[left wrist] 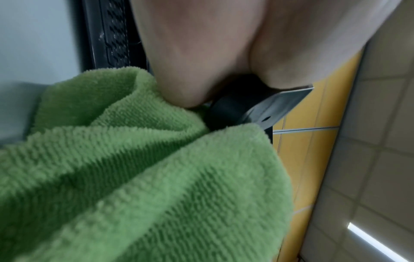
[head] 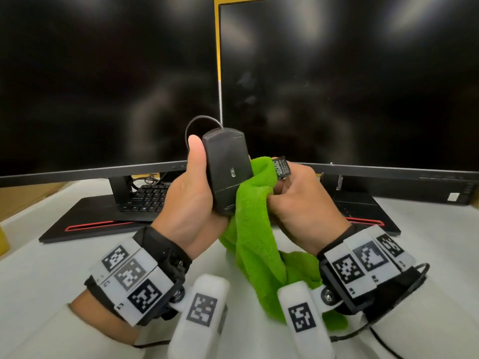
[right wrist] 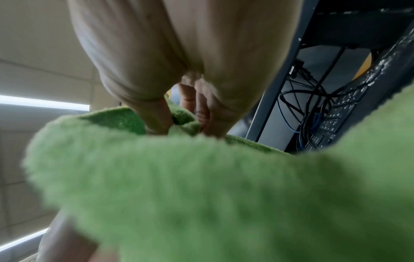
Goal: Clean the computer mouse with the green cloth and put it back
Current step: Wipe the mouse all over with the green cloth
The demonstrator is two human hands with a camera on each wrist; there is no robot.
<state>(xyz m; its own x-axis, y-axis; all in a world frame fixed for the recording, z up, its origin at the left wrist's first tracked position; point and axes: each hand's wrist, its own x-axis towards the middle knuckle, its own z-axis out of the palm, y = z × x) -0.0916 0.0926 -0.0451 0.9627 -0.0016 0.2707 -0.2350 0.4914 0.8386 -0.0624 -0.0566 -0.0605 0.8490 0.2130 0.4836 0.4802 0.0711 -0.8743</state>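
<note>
My left hand (head: 191,198) grips the light, stiff, slick mouse (head: 228,172) by its sides; beside the mouse, my right hand (head: 303,198) pinches the soft green cloth (head: 256,229).

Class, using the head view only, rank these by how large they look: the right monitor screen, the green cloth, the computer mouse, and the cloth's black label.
1. Right monitor screen
2. Green cloth
3. Computer mouse
4. Black label
</note>
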